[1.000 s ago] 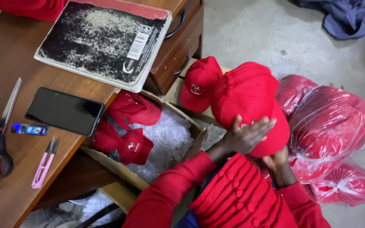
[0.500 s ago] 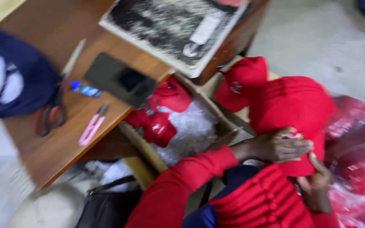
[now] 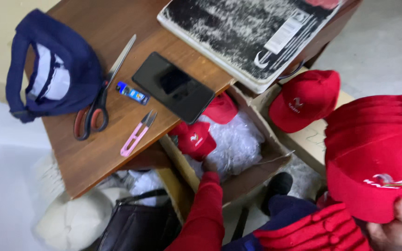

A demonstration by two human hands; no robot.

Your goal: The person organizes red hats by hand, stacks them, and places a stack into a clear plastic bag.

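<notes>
My right hand [image 3: 394, 230] grips the brim of a stack of red caps [image 3: 373, 153] at the lower right, held above my lap. My left hand [image 3: 209, 166], in a red sleeve, reaches down into an open cardboard box [image 3: 257, 169] beside the desk. Its fingers touch a red cap [image 3: 195, 138] lying on crumpled clear plastic [image 3: 238, 144]; the sleeve hides most of the hand. A second red cap [image 3: 222, 109] lies deeper in the box under the desk edge. Another red cap [image 3: 303, 100] rests on the box's far flap.
A wooden desk [image 3: 98, 158] carries a navy cap [image 3: 52, 65], red-handled scissors [image 3: 98, 100], pink thread snips [image 3: 136, 135], a small blue tube [image 3: 132, 93], a black phone [image 3: 173, 87] and a black-and-white notebook [image 3: 252, 32]. A dark bag [image 3: 140, 225] and a white bundle [image 3: 70, 223] sit under the desk.
My left hand has left the cap stack and dropped into the box onto a red cap. The stack now rests in my right hand alone. My view has swung left.
</notes>
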